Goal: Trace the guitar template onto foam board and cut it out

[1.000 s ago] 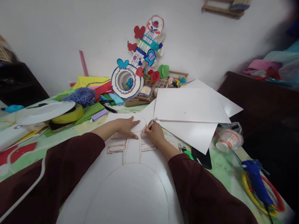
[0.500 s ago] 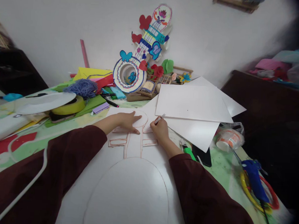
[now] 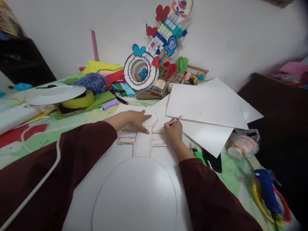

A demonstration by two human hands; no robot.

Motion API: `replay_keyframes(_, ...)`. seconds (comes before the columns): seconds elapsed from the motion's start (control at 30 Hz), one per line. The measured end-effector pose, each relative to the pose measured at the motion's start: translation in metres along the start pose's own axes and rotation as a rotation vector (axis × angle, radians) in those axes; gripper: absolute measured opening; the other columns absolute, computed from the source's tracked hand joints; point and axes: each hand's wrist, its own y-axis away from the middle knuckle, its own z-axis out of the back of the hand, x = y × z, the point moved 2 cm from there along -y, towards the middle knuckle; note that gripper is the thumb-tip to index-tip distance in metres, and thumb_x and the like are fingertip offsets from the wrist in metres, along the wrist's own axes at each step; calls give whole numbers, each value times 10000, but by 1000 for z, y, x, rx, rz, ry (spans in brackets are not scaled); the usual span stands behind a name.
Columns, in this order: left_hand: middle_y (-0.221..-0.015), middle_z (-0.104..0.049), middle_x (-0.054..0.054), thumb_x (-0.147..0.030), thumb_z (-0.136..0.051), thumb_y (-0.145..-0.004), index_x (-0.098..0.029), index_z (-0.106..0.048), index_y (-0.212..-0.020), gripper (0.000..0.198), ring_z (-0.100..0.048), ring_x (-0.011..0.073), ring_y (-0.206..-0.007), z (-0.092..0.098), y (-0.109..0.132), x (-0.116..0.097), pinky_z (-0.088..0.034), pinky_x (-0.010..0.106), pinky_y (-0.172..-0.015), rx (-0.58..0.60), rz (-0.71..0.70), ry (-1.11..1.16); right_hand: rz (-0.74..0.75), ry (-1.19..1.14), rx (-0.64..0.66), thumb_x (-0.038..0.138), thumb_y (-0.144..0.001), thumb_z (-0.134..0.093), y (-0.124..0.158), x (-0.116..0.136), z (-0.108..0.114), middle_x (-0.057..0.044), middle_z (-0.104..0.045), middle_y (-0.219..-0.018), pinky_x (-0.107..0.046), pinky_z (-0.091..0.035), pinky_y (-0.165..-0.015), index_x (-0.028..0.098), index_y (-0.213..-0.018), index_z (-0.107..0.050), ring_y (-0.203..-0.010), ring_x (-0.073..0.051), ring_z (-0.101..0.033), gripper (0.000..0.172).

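A large white sheet lies in front of me with a guitar outline drawn on it in red-brown lines. My left hand lies flat with fingers stretched out on the upper part of the drawing, beside a small drawn circle. My right hand is closed on a pen, its tip near the right side of the drawn neck. A white oval cut-out rests on the lower part of the sheet.
Loose white sheets overlap at the right. A decorated paper guitar leans on the wall behind. Yellow tape roll, blue yarn and coloured paper sit at the left. A blue glue gun and plastic cup lie at the right edge.
My right hand with the pen has shifted a little to the right, away from the drawn circle. The view has drifted, so everything sits further right in the frame. My left hand stays flat.
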Motion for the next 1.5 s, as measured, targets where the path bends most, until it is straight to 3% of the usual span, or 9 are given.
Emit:
replay_keyframes(0.63, -1558, 13, 58, -831, -555, -485, -385, -67, -1461, 1178, -326, 432, -1303, 5, 5, -6, -316, 504, -1017, 5, 22, 38, 104, 49, 7, 250, -744, -454, 17, 2, 14, 9, -493, -532, -269, -328, -522, 215, -650, -437, -505, -144, -460, 102)
replay_keyframes(0.8, -1557, 20, 81, -852, -546, -457, -363, -59, -1466, 1222, -317, 440, -1305, 4, 4, -6, -307, 519, -1017, 15, 20, 46, 137, -23, 21, 266, -770, -468, 23, -1, 20, 31, -474, -504, -264, -328, -527, 218, -671, -419, -479, -137, -454, 120)
replay_keyframes(0.9, -1556, 31, 87, -858, -538, -453, -361, -53, -1467, 1229, -309, 423, -1316, 6, 4, -6, -300, 506, -1027, 26, 19, 52, 130, -155, -16, 305, -808, -466, 29, 4, 23, 17, -537, -556, -251, -351, -549, 210, -698, -445, -523, -137, -501, 147)
replay_keyframes(1.03, -1560, -3, 86, -837, -559, -460, -368, -66, -1469, 1216, -301, 394, -1329, 11, 6, -10, -310, 474, -1029, 54, 30, 46, 171, -280, 140, 371, -842, -456, 42, 15, 17, -11, -611, -669, -235, -371, -562, 192, -763, -524, -588, -135, -533, 208)
replay_keyframes(1.17, -1555, -88, 115, -839, -495, -532, -332, -153, -1471, 1121, -394, 413, -1259, 11, 7, -21, -352, 489, -983, 17, 75, 30, 175, -293, 294, 369, -833, -465, 48, 19, 8, -5, -599, -656, -232, -356, -538, 191, -772, -548, -583, -134, -511, 206)
replay_keyframes(1.3, -1518, -213, 159, -857, -393, -582, -279, -247, -1458, 1059, -472, 453, -1155, 6, 4, -31, -395, 522, -902, -88, 148, -9, 160, -290, 312, 367, -825, -474, 47, 17, 6, -2, -585, -649, -233, -362, -554, 194, -752, -544, -606, -137, -514, 200)
replay_keyframes(1.5, -1537, -179, 107, -860, -421, -551, -320, -230, -1458, 1073, -440, 458, -1183, 4, -1, -32, -372, 522, -926, -61, 196, 25, 141, -309, 311, 356, -796, -510, 49, 17, 4, 17, -545, -603, -231, -354, -536, 194, -736, -550, -571, -130, -485, 177)
